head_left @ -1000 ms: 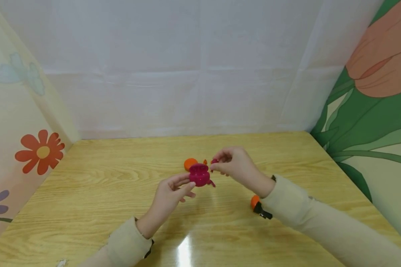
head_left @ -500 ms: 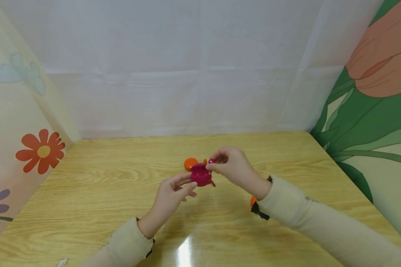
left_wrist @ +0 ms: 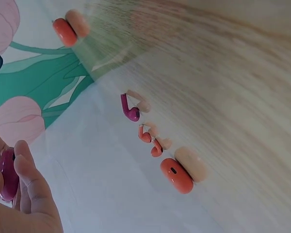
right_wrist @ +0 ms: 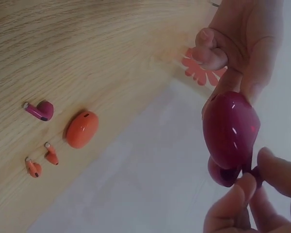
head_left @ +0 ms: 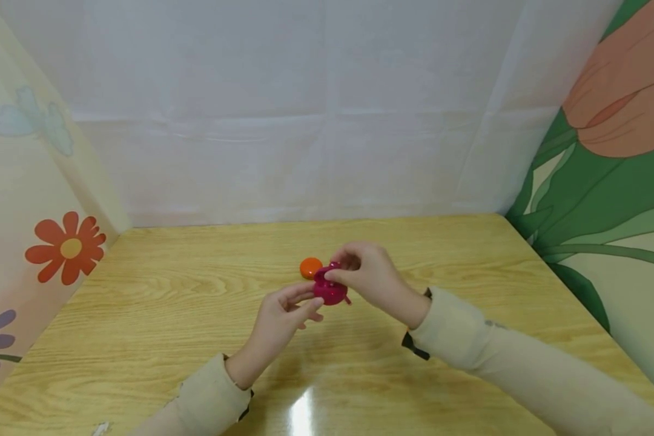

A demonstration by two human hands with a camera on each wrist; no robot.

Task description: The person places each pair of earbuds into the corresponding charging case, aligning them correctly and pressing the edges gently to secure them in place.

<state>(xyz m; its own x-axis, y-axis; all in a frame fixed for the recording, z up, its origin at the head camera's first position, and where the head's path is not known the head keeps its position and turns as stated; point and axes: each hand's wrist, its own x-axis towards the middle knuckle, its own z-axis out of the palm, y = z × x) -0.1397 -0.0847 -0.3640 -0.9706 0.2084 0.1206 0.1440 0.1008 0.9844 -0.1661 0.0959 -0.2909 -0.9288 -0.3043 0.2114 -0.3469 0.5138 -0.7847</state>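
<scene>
My left hand [head_left: 277, 318] grips a glossy magenta earbud case [head_left: 331, 295] above the table, its lid raised. At the case's mouth, my right hand [head_left: 375, 283] pinches a small magenta earbud [right_wrist: 256, 175], mostly covered by the fingers. The right wrist view shows the earbud against the case's opening; whether it sits inside, I cannot tell. Another magenta earbud [right_wrist: 41, 110] lies on the table beyond the hands. Close to it lie two orange earbuds, one orange earbud [left_wrist: 145, 136] and another orange earbud [left_wrist: 156, 149], beside a closed orange case [head_left: 310, 267].
A second orange case [left_wrist: 64, 32] lies apart on the table, hidden by the right arm in the head view. The wooden table [head_left: 185, 272] ends at a white sheet [head_left: 251, 151] behind. Painted panels with flowers [head_left: 71, 248] flank both sides.
My right hand has moved left with the magenta earbud, from beside the case to its opening. The left hand has shifted very slightly right and the case looks a little turned.
</scene>
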